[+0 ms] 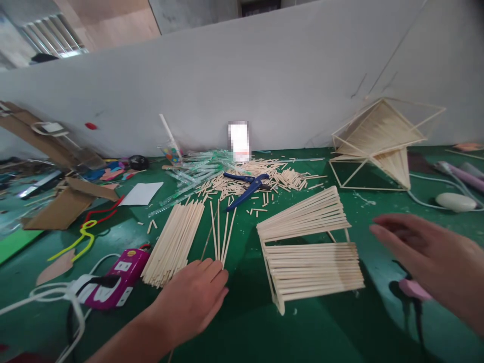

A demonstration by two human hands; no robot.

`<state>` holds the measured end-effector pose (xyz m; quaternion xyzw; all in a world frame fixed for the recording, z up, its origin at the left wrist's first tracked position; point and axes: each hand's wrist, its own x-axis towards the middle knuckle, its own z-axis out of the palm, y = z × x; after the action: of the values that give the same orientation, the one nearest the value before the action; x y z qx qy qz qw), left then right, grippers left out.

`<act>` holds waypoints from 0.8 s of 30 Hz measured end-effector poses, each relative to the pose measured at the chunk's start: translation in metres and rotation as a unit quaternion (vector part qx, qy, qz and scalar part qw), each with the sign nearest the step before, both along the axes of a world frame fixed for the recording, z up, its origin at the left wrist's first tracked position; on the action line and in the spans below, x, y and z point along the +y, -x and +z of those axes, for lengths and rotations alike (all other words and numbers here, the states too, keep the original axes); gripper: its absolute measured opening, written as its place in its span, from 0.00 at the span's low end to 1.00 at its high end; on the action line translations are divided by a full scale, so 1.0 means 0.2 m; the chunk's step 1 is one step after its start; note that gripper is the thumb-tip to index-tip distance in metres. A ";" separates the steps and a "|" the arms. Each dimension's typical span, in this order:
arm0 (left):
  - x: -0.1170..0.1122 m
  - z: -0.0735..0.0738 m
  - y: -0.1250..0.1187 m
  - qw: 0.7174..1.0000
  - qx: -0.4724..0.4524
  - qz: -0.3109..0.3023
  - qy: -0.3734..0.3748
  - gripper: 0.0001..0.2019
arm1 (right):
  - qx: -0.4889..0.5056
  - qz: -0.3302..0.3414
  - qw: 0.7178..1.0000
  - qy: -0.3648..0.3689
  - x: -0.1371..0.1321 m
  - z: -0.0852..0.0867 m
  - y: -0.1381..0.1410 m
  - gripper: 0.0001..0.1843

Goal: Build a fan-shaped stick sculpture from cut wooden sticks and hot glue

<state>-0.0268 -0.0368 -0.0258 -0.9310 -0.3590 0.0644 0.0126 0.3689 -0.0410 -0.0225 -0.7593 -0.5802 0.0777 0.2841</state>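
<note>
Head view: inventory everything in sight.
Table: one, green, foreground
Wall: one, grey, back
Slatted piece: one, pale, centre right
Stick frame: one, pale, back right
Long sticks: many, pale, centre left
Short sticks: many, pale, back centre
Pliers: one, blue, centre
Wrappers: several, greenish, centre
Pixelated rectangle: one, white, back
Paper: one, white, left
Cardboard: several, brown, left
Power strip: one, magenta, left
Cables: several, mostly white, left, right
Oval object: one, white, right
Clutter: many, mixed, left
Left hand: one, at long sticks
Right hand: one, right

In front of you, the green surface [242, 333] bore a bundle of long sticks [176, 242], a few loose sticks [218, 229] beside it, a slatted stick frame [313, 269], a heap of short stick pieces [291, 179], a white sheet [141, 194] and a magenta box [136, 262].
</note>
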 end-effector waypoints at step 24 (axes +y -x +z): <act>-0.01 0.07 0.00 0.922 0.039 0.384 0.019 0.08 | 0.142 0.025 0.989 -0.023 0.12 -0.12 0.24 0.21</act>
<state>-0.0277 -0.0382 -0.0116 -0.7183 -0.6872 0.1075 -0.0171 0.3211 -0.0162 -0.0473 -0.7191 -0.5543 0.1790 0.3789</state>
